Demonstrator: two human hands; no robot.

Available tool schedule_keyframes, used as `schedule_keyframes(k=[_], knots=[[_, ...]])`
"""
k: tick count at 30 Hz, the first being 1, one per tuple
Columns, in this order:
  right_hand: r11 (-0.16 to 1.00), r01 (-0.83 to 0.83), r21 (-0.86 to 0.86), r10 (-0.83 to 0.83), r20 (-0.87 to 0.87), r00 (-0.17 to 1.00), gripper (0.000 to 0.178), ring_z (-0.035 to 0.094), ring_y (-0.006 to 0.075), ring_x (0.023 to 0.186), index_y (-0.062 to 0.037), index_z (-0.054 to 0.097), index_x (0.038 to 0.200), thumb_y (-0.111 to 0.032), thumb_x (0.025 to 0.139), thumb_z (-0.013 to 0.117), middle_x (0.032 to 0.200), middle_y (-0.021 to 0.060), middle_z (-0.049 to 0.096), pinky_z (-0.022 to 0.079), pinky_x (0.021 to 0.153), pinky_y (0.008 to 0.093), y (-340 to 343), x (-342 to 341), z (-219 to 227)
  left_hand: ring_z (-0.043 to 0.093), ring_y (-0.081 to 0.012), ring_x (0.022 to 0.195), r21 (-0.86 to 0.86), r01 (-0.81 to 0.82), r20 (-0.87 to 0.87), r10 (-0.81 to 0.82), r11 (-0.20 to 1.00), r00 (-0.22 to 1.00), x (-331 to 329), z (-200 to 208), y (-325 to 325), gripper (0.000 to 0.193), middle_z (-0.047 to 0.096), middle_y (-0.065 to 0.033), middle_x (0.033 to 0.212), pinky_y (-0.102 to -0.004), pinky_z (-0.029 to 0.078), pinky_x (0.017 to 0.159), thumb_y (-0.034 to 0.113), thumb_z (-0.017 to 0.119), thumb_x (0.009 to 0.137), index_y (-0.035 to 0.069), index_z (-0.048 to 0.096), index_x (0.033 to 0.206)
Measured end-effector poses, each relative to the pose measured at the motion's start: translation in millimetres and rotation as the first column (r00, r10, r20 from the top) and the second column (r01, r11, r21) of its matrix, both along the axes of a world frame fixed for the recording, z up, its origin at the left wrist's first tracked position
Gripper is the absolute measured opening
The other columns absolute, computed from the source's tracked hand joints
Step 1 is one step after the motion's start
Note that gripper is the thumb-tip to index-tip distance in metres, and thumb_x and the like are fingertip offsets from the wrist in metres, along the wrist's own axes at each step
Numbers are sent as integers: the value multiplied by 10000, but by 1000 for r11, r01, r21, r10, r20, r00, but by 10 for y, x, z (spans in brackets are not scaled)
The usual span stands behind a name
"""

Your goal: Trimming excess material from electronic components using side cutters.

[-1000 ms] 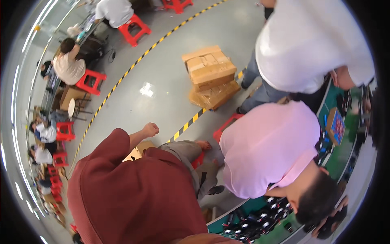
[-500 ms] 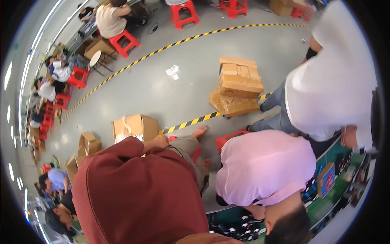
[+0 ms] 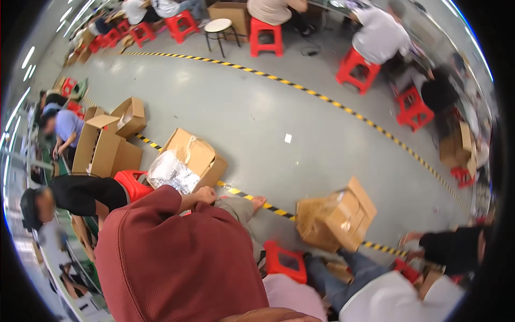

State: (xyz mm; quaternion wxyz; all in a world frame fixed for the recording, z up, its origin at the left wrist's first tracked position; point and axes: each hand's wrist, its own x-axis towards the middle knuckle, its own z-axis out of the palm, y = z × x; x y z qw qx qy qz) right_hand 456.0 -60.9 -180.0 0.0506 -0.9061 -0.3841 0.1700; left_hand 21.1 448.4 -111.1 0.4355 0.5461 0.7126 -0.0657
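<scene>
My left hand lies at the end of a maroon sleeve, against grey-khaki trousers. Its fingers look curled; whatever they might hold is hidden. Just beyond the hand stands an open cardboard box with a silvery bubble-wrap sheet hanging at its side. A bare foot shows past the trousers, near the striped floor tape. My right hand is out of sight.
A worn cardboard box and a red stool are at the right. Tall open cartons stand at the left, beside a person in black. Pink clothing and a white shirt are close at lower right. Seated people line the far side.
My view has swung round to the left. The person in pink has slid down to the lower edge, and a person in black with a cap shows larger at left. My hand rests as before.
</scene>
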Motion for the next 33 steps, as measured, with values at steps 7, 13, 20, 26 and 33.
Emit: schedule_keyframes(k=[7, 13, 20, 26, 33], knots=[[924, -380, 34, 382, -83, 921, 218, 677, 358, 717, -15, 675, 912, -226, 859, 656, 810, 175, 693, 542, 670, 489, 2363, 1430, -98, 728, -342, 898, 19, -361, -27, 362, 932, 932, -153, -88, 536, 231, 749, -165, 926, -425, 580, 852, 269, 641, 776, 131, 787, 891], [736, -676, 29, 672, -150, 725, 203, 680, 351, 715, -24, 683, 888, -221, 840, 665, 797, 171, 696, 541, 676, 490, 4670, 2487, -77, 709, -381, 953, -1, -226, -63, 225, 974, 972, 73, -478, 780, 256, 738, -175, 991, -456, 575, 862, 234, 613, 767, 145, 780, 940], [491, -871, 16, 850, -227, 475, 186, 684, 342, 713, -34, 692, 861, -214, 819, 675, 782, 166, 699, 540, 684, 492, 7342, 2737, 31, 719, -332, 945, -107, -726, 82, 733, 680, 675, 681, -369, 1489, 239, 742, -178, 960, -407, 570, 833, 269, 608, 825, 134, 789, 905], [282, -959, -30, 915, -292, 278, 171, 686, 335, 711, -42, 700, 837, -209, 800, 684, 769, 161, 701, 539, 690, 493, 9263, 2746, 52, 718, -320, 890, 164, -921, 148, 914, 355, 378, 898, 527, 2165, 231, 734, -174, 917, -403, 567, 812, 206, 618, 832, 70, 734, 979], [692, -712, -119, 550, -553, 626, 214, 626, 188, 762, -8, 640, 1066, -74, 863, 652, 886, 89, 657, 538, 603, 334, 11613, 366, 692, 693, -381, 907, 155, -592, 389, 502, 791, 772, 23, 731, 3695, 263, 734, -188, 971, -472, 542, 832, 275, 642, 815, 79, 755, 948]])
